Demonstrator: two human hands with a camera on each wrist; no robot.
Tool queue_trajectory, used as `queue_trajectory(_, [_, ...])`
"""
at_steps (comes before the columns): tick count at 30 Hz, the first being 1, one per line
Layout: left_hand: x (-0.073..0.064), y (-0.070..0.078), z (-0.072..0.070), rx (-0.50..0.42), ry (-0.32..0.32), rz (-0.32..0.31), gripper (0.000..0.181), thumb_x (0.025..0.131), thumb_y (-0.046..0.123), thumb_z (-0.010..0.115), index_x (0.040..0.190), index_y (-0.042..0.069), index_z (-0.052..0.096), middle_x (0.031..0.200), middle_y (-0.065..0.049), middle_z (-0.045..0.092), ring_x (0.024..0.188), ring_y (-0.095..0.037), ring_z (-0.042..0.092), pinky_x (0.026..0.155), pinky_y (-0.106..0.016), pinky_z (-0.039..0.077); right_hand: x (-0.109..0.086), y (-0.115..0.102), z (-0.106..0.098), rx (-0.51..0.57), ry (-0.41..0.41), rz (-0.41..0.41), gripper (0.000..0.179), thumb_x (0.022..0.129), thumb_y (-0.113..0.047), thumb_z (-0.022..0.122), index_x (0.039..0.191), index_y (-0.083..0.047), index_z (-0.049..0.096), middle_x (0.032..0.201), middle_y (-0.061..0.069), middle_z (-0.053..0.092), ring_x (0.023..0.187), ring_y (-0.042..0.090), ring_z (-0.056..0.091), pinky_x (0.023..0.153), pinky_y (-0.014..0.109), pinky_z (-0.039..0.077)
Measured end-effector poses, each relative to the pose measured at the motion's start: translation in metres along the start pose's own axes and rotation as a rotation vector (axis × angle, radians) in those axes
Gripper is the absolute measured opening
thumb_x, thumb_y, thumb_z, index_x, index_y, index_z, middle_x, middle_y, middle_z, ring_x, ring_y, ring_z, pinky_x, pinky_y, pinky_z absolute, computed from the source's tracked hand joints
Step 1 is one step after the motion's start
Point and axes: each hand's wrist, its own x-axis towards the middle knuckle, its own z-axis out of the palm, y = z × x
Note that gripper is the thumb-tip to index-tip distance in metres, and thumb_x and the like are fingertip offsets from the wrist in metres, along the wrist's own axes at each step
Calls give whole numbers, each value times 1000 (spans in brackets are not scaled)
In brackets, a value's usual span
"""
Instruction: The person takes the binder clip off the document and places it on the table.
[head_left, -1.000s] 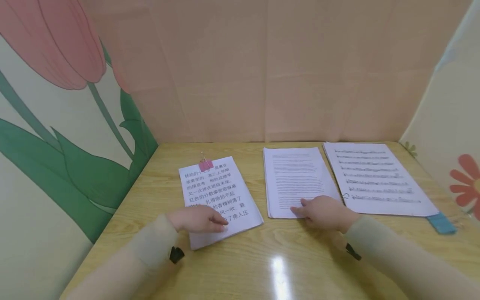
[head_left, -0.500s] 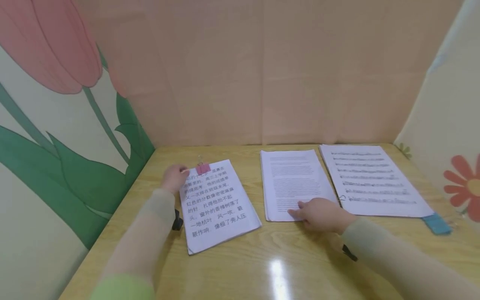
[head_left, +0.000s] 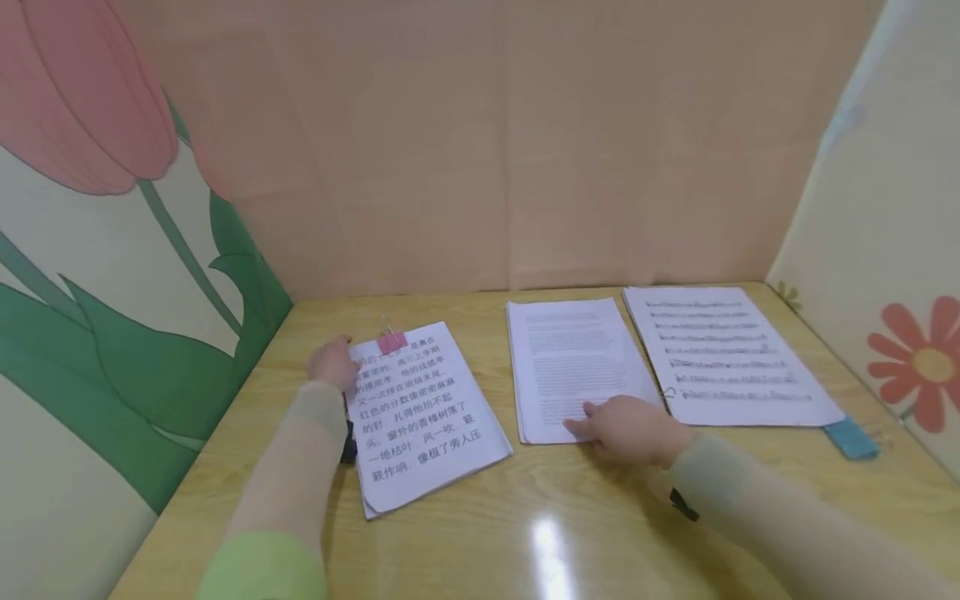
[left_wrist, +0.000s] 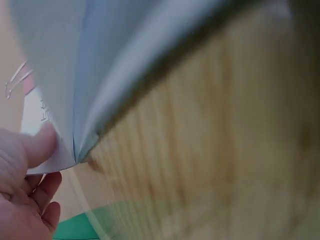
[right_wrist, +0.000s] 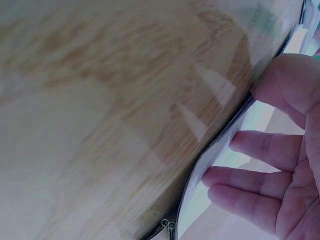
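My left hand (head_left: pixel 332 364) is at the upper left corner of a stack of printed paper (head_left: pixel 423 417) with large characters. In the left wrist view its thumb (left_wrist: pixel 41 144) lies on top of the sheets and its fingers are below, so the corner is pinched. A pink binder clip (head_left: pixel 392 341) grips the top edge of that stack. My right hand (head_left: pixel 628 429) rests at the lower right of the middle stack of text pages (head_left: pixel 555 358). The right wrist view shows its fingers (right_wrist: pixel 250 200) fairly straight over the paper and its thumb at the edge.
Music sheets (head_left: pixel 720 350) lie to the right, with a blue clip (head_left: pixel 851 437) at their lower right corner. A thin wire clip handle (head_left: pixel 667 392) shows between the middle stack and the music sheets. The wooden table (head_left: pixel 450 550) ends at a pink back wall (head_left: pixel 390 167).
My left hand has moved from the lower part of the left stack up to its upper left corner and taken hold there. The right hand stays on the middle stack.
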Motion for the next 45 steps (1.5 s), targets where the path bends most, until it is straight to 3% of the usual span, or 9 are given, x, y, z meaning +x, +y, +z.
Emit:
queue_trajectory(13, [-30, -11, -25, -375, 51, -41, 39, 103, 29, 45, 134, 8, 53, 135, -15, 53, 129, -36, 43, 108, -53, 30, 3, -2, -2, 3, -24, 19, 41, 86, -16, 63, 128, -17, 64, 118, 27, 61, 87, 38, 67, 72, 46, 54])
queue_trajectory(18, [-43, -8, -37, -420, 48, -23, 43, 101, 41, 46, 130, 12, 57, 125, -10, 58, 119, -31, 49, 104, -53, 34, 2, -1, -3, -12, -27, 16, 40, 87, -17, 63, 127, -17, 64, 119, 27, 61, 74, 33, 68, 65, 43, 54])
queue_trajectory(23, [-54, 7, -45, -444, 13, 6, 43, 98, 46, 49, 126, 16, 60, 113, -6, 62, 111, -28, 52, 100, -51, 36, 1, 2, -7, -12, -28, 6, 39, 87, -17, 62, 126, -17, 65, 117, 26, 62, 76, 34, 68, 63, 41, 54])
queue_trajectory(29, [-68, 39, -47, -477, 11, 83, 33, 98, 38, 53, 118, 15, 64, 106, -5, 64, 105, -26, 54, 97, -49, 39, 2, 5, -15, 8, -73, 18, 36, 89, -17, 62, 124, -16, 66, 116, 22, 65, 97, 38, 66, 78, 48, 53])
queue_trajectory(31, [-72, 48, -47, -496, 10, 104, 31, 99, 36, 53, 116, 14, 65, 105, -5, 64, 104, -26, 55, 96, -48, 40, 4, 6, -16, 40, -80, 49, 30, 90, -18, 62, 118, -14, 69, 102, 15, 70, 87, 29, 67, 74, 43, 54])
queue_trajectory(34, [-77, 58, -44, -521, 8, 131, 27, 99, 34, 54, 112, 13, 66, 103, -5, 65, 102, -25, 57, 95, -46, 42, 7, 7, -16, 89, -50, 91, 15, 92, -22, 62, 92, -11, 73, 74, 0, 63, 63, 17, 56, 63, 35, 49])
queue_trajectory(36, [-80, 64, -40, -526, 8, 145, 25, 98, 32, 55, 111, 13, 67, 102, -4, 66, 102, -23, 57, 95, -46, 43, 7, 8, -16, 117, -14, 113, 14, 92, -21, 62, 89, -12, 72, 71, -4, 59, 62, 15, 53, 62, 35, 47])
queue_trajectory(41, [-85, 75, -33, -536, 4, 153, 24, 97, 31, 56, 112, 14, 67, 101, -2, 66, 102, -22, 58, 96, -45, 43, 10, 10, -19, 147, 119, 156, 24, 89, -15, 62, 109, -9, 73, 99, 5, 71, 93, 26, 66, 81, 45, 52])
queue_trajectory(45, [-90, 85, -28, -578, -7, 141, 22, 97, 30, 57, 109, 15, 67, 99, -2, 67, 99, -21, 59, 94, -44, 44, 16, 9, -30, 269, 225, 242, 20, 91, -19, 62, 103, -8, 74, 99, 4, 71, 94, 25, 65, 83, 46, 51])
